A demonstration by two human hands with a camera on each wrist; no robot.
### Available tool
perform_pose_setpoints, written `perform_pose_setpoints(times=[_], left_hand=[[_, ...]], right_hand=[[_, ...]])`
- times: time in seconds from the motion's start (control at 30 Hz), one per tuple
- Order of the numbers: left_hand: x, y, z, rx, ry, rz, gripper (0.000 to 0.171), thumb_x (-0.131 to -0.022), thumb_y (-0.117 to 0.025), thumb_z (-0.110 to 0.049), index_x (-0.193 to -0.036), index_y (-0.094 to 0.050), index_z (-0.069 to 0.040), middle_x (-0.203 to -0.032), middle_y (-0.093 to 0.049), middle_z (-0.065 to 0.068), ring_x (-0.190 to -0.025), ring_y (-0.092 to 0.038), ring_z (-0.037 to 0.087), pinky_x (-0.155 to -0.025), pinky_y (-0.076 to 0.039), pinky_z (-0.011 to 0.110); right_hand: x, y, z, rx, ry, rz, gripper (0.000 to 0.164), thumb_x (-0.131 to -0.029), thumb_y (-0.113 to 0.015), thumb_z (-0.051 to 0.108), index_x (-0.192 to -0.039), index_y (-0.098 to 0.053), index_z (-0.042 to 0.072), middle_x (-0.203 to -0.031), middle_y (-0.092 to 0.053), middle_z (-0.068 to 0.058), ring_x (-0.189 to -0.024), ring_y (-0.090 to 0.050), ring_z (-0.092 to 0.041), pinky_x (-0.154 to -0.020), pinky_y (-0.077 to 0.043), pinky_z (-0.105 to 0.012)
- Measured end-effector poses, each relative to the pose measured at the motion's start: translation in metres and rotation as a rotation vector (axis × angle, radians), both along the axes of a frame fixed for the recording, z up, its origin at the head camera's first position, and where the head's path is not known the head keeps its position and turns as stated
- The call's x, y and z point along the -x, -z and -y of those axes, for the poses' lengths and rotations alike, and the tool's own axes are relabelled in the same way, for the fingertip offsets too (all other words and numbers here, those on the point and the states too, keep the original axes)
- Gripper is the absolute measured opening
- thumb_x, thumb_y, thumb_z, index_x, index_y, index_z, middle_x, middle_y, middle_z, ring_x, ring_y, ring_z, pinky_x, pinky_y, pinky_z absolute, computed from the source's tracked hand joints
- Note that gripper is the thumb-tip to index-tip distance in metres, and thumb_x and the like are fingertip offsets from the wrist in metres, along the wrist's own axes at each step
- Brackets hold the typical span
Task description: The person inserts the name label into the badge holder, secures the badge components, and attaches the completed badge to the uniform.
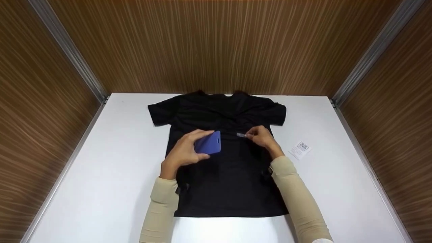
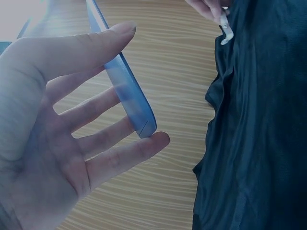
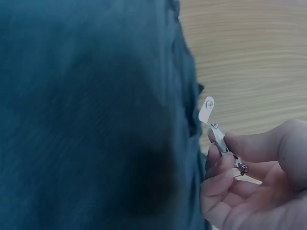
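Note:
My left hand (image 1: pixel 185 150) holds a blue badge holder (image 1: pixel 210 144) by its edges, thumb on one side and fingers on the other. A small dark slot shows near its right end. In the left wrist view the badge holder (image 2: pixel 127 88) is seen nearly edge-on. My right hand (image 1: pixel 261 136) pinches a badge clip (image 1: pixel 241 135), a short strap with a metal clip. In the right wrist view the strap end of the badge clip (image 3: pixel 207 109), with a round snap, sticks out past the fingertips. Both hands are over a black T-shirt (image 1: pixel 229 189), with a gap between them.
The T-shirt lies spread face-up or face-down, I cannot tell which, on a white table (image 1: pixel 125 141). A white printed card (image 1: pixel 299 150) with a square code lies right of it. Wood-patterned panels (image 1: pixel 216 47) wall the back and sides.

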State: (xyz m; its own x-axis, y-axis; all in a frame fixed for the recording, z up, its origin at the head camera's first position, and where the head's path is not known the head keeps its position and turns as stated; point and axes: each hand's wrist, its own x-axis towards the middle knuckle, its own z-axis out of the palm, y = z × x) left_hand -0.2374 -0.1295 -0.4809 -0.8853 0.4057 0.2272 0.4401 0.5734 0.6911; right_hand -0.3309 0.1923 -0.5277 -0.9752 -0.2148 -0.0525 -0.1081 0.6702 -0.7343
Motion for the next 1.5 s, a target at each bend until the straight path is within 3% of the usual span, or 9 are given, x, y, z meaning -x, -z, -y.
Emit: perform_pose_setpoints(times=[0.43, 0.83, 1.23, 1.4, 1.5], left_hand=[[0.0, 0.002, 0.0, 0.006, 0.012, -0.005, 0.08, -0.074, -0.091, -0.015, -0.146, -0.059, -0.03, -0.137, -0.065, 0.002, -0.116, -0.061, 0.026, -0.099, -0.051, 0.051], [0.0, 0.001, 0.0, 0.012, 0.015, 0.008, 0.081, -0.075, -0.091, -0.016, -0.147, -0.058, -0.03, -0.138, -0.064, 0.004, -0.118, -0.06, 0.028, -0.1, -0.051, 0.052], [0.001, 0.0, -0.001, 0.014, 0.017, -0.006, 0.082, -0.073, -0.092, -0.014, -0.147, -0.059, -0.029, -0.138, -0.065, 0.004, -0.119, -0.061, 0.028, -0.101, -0.051, 0.052], [0.001, 0.002, -0.001, 0.027, 0.01, -0.012, 0.082, -0.074, -0.092, -0.015, -0.147, -0.058, -0.029, -0.138, -0.065, 0.004, -0.119, -0.061, 0.028, -0.101, -0.051, 0.053], [0.002, 0.003, -0.002, 0.034, 0.006, -0.017, 0.082, -0.073, -0.092, -0.016, -0.147, -0.059, -0.029, -0.138, -0.065, 0.004, -0.119, -0.062, 0.028, -0.101, -0.051, 0.053]], right_hand=[[0.014, 0.02, -0.009, -0.058, 0.019, -0.056, 0.013, -0.088, -0.074, 0.007, -0.094, -0.077, -0.004, -0.096, -0.077, -0.021, -0.091, -0.068, -0.033, -0.087, -0.052, -0.041], [0.017, 0.022, -0.009, -0.109, 0.045, -0.064, 0.013, -0.088, -0.073, 0.007, -0.094, -0.077, -0.003, -0.095, -0.077, -0.02, -0.094, -0.07, -0.036, -0.091, -0.054, -0.046], [0.016, 0.023, -0.008, -0.07, 0.048, -0.181, 0.01, -0.084, -0.077, 0.003, -0.09, -0.076, -0.006, -0.093, -0.076, -0.023, -0.093, -0.068, -0.039, -0.09, -0.053, -0.048], [0.012, 0.017, -0.008, -0.063, 0.04, -0.18, 0.011, -0.088, -0.072, 0.003, -0.094, -0.076, -0.006, -0.098, -0.076, -0.023, -0.098, -0.069, -0.04, -0.095, -0.052, -0.052], [0.006, 0.008, -0.005, -0.035, 0.032, -0.166, 0.012, -0.092, -0.07, 0.005, -0.097, -0.076, -0.004, -0.098, -0.076, -0.022, -0.095, -0.07, -0.035, -0.092, -0.053, -0.048]])
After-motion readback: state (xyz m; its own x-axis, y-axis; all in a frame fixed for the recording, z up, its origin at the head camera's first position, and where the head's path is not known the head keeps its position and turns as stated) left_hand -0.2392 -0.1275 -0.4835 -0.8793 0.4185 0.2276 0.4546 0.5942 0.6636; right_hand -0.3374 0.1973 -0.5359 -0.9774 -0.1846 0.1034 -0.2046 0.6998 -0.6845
